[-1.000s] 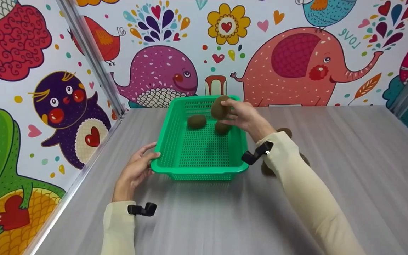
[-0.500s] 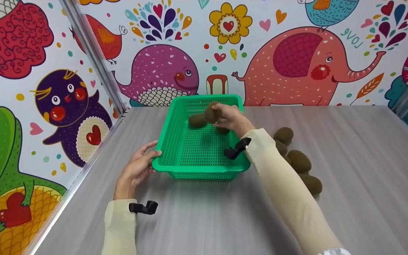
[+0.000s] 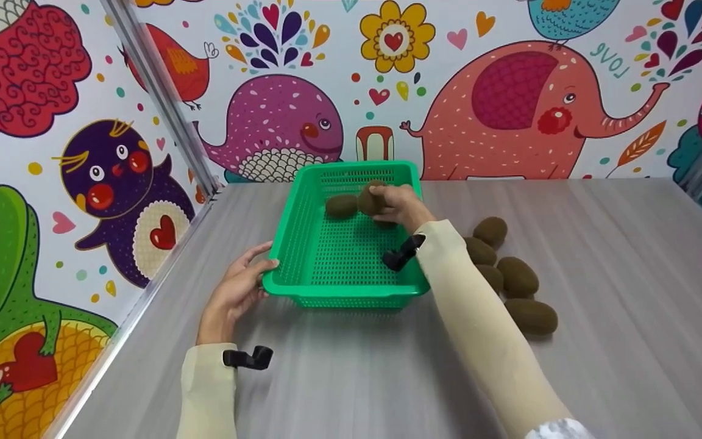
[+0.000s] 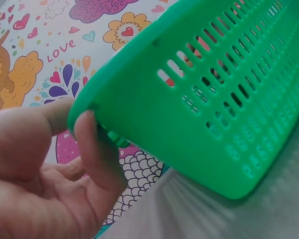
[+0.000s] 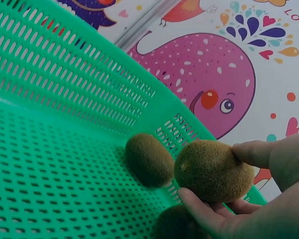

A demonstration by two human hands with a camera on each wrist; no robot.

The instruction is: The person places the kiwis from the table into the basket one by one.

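Observation:
A green perforated basket (image 3: 346, 291) stands on the table. My left hand (image 3: 236, 291) pinches its near left rim between thumb and fingers, as the left wrist view shows at the basket corner (image 4: 139, 99). Over the far part of the basket, my right hand (image 3: 404, 206) grips a brown kiwi (image 5: 214, 171) between thumb and fingertips. One kiwi (image 5: 148, 160) lies in the basket just left of the held one. Another kiwi (image 5: 179, 223) is in there below the right fingers, mostly hidden by the hand in the head view.
Several loose kiwis (image 3: 517, 277) lie grouped on the grey table (image 3: 625, 292) right of the basket, partly behind the right sleeve (image 3: 479, 329). A wall (image 3: 381, 110) printed with cartoon animals rises behind the basket, and another panel (image 3: 40, 177) bounds the left side.
My right hand has moved slightly left and down into the basket with the kiwi. The right forearm shifted left, uncovering more kiwis on the table. The left hand kept its hold on the rim.

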